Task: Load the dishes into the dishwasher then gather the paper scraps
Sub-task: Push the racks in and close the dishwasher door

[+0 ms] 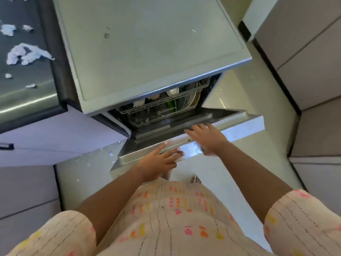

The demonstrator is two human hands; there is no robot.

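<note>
Under both flat, spread hands, left hand (158, 159) and right hand (204, 138), the dishwasher door (239, 124) is looking heavy and stiff, so pushing its top edge is seeming best.

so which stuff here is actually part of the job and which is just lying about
Part of the job:
dishwasher door, under left hand and right hand
dishes in the rack
paper scraps on the dark counter
small scraps on the floor

Just there:
dishwasher top
cabinet handle
</note>
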